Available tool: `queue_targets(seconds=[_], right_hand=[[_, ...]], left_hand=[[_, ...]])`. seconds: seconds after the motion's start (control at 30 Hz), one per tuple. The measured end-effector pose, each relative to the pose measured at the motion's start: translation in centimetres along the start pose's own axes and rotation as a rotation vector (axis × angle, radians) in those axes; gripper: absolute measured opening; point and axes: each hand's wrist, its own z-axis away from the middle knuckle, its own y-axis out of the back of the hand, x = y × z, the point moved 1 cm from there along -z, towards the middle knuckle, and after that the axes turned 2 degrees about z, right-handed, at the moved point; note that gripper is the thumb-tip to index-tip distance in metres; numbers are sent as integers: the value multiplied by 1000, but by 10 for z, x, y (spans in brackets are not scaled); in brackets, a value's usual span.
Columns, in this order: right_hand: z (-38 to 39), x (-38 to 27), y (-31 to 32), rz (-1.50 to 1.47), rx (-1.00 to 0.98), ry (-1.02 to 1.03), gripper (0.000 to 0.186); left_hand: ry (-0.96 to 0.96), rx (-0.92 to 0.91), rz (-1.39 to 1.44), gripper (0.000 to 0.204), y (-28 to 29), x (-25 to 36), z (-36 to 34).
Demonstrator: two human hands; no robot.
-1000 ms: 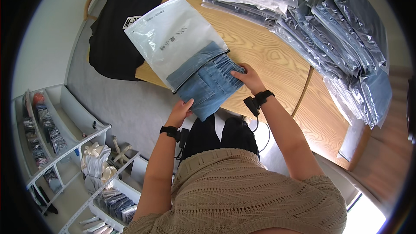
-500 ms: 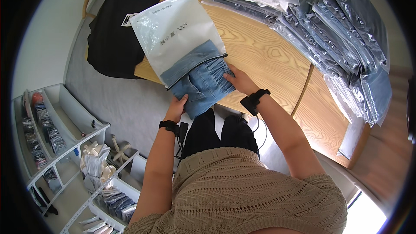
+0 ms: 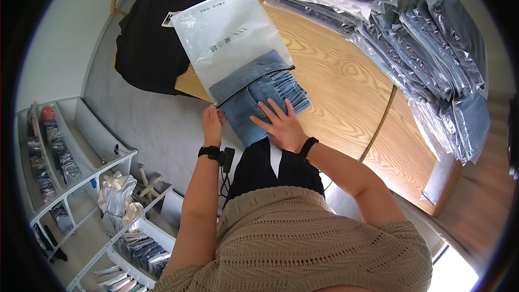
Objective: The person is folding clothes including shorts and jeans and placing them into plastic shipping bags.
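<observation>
Folded blue jeans lie partly inside a white and clear zip bag, with the gathered waistband end sticking out of its mouth. My right hand rests on the denim outside the bag, fingers spread. At the left corner of the bag's mouth, beside the denim edge, is my left hand; its fingers are curled in and seem to pinch the bag's edge. The exact grip is partly hidden.
A black garment with a tag lies left of the bag on the wooden table. Stacks of bagged clothes fill the table's far right side. White shelving with folded packets stands at the lower left.
My right hand has let go of the jeans' right edge and now lies spread on the denim. My left hand has moved up to the bag's corner. The view has shifted slightly.
</observation>
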Motion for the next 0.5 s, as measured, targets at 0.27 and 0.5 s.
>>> queue_targets(seconds=[0.27,0.5], right_hand=[[-14,10,-23,148,146,-27,48],[-37,26,-16,31,69,86,42]], left_hand=[[-231,-173,-283,27,9,-16,-12],[-167,-303,-131,27,24,-17,-11]])
